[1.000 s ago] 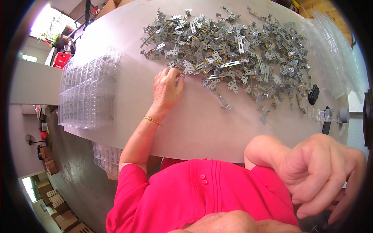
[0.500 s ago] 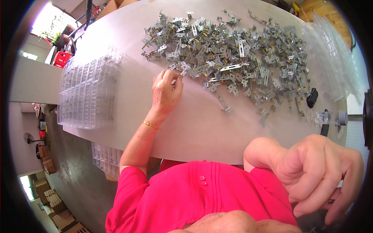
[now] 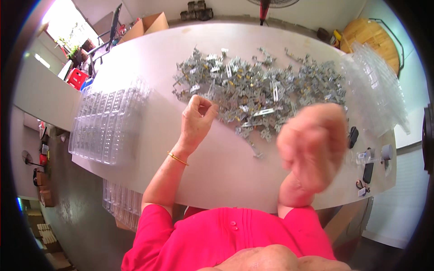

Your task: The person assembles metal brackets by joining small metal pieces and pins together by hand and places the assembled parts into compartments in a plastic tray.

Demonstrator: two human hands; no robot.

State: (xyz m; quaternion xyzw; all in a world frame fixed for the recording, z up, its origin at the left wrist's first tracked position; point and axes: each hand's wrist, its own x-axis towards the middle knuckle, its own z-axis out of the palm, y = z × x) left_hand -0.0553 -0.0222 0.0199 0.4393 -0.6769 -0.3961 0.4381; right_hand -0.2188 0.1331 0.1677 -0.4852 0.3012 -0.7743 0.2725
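A broad heap of small metal brackets (image 3: 253,86), silvery with some brass-coloured bits, lies across the table. At its near left edge my left hand (image 3: 198,119) is closed in a pinch, thumb against fingers. Whatever sits between those fingertips is too small or hidden to name; loose brackets lie just beyond them. A gold bangle (image 3: 177,158) circles that wrist. My right hand (image 3: 314,147) is raised over the near right side of the heap, smeared by motion. Its fingers look curled, but I cannot tell whether it holds anything.
Stacked clear plastic trays (image 3: 104,124) with small parts stand at the table's left. More clear trays (image 3: 374,90) lie at the far right. Near the right edge are a black object (image 3: 353,137), a clear bottle (image 3: 367,156) and a phone-like black slab (image 3: 368,173).
My right hand has swung from close by the lower right corner up and left over the table. My left hand stays pinched by the heap's edge. The whole view has tilted upward.
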